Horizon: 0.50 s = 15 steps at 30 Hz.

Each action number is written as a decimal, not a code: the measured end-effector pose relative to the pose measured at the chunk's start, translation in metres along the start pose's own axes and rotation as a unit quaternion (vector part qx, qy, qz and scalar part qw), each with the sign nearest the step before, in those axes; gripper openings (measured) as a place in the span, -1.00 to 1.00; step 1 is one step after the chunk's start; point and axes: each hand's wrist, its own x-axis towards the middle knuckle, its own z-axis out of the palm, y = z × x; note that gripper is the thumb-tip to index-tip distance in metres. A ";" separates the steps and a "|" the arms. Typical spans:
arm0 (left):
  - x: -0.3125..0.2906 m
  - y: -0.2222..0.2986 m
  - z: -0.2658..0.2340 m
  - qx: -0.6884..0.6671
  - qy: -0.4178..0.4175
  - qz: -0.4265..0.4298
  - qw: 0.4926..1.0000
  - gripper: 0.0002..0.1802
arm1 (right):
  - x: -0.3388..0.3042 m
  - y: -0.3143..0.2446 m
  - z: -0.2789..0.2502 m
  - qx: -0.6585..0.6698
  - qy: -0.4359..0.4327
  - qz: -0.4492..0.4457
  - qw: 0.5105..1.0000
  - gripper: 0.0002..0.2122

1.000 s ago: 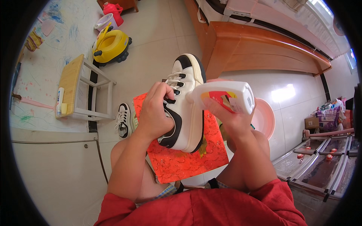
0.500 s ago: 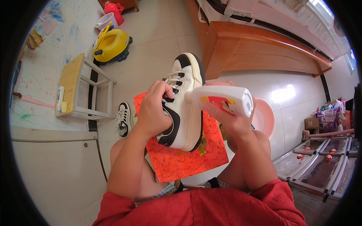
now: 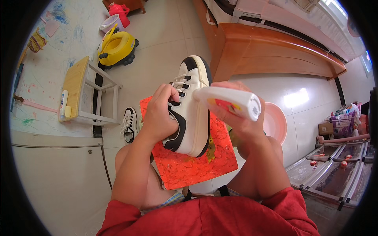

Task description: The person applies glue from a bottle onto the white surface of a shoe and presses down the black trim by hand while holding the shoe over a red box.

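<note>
A white sneaker with black trim [image 3: 193,114] is held tilted on its side above a red patterned board [image 3: 185,173] over my lap, its toe pointing away from me. My left hand [image 3: 159,112] grips it at the ankle opening, the fingers partly inside. In my right hand [image 3: 244,122] is a white plastic bottle with a red and yellow label [image 3: 226,102]. The bottle lies nearly level, its narrow end against the side of the shoe, just below the laces. Whether anything comes out of it cannot be seen.
A matching sneaker [image 3: 129,125] stands on the floor at left, beside a small wooden-topped stool [image 3: 75,88] carrying a white tube [image 3: 63,103]. A pink basin [image 3: 275,124] is right of my knee. Farther off are a yellow potty [image 3: 117,48] and a wooden bed frame [image 3: 271,51].
The bottle has tipped slightly and shifted a little, its base end now lower left. The sneaker has moved slightly left. My left hand keeps its hold.
</note>
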 end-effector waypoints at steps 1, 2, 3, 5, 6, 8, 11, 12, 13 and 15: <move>0.000 0.001 0.000 -0.001 -0.004 -0.002 1.000 -0.63 | 0.000 0.002 -0.003 -0.053 -0.036 -0.081 0.995 -0.69; 0.001 0.002 0.000 -0.002 -0.004 -0.001 1.000 -0.63 | 0.000 0.002 -0.004 -0.054 -0.035 -0.081 0.995 -0.69; 0.001 0.002 0.001 -0.004 -0.003 -0.002 1.000 -0.63 | -0.001 0.002 -0.005 -0.036 -0.067 -0.077 0.994 -0.68; 0.001 0.001 0.001 -0.007 -0.002 -0.002 1.000 -0.63 | 0.000 -0.002 -0.011 -0.035 -0.122 -0.080 0.989 -0.67; 0.001 0.002 0.001 -0.006 -0.001 -0.003 1.000 -0.63 | -0.001 0.000 -0.010 -0.035 -0.121 -0.080 0.989 -0.67; 0.000 0.002 0.001 -0.005 0.000 -0.005 1.000 -0.63 | -0.004 0.003 -0.005 0.008 -0.055 -0.054 0.997 -0.66; 0.002 0.002 0.002 -0.006 0.000 0.005 1.000 -0.63 | -0.001 -0.001 0.000 0.006 0.013 -0.039 0.999 -0.65; 0.001 0.003 0.001 -0.004 -0.002 0.000 1.000 -0.63 | 0.000 0.000 0.000 0.007 0.012 -0.039 0.999 -0.65; 0.001 0.004 0.001 -0.001 -0.003 -0.005 1.000 -0.63 | 0.001 0.002 -0.001 -0.016 -0.011 -0.056 0.998 -0.65; 0.001 0.002 0.001 0.001 0.000 0.001 1.000 -0.65 | 0.001 0.002 -0.003 -0.040 -0.034 -0.073 0.996 -0.65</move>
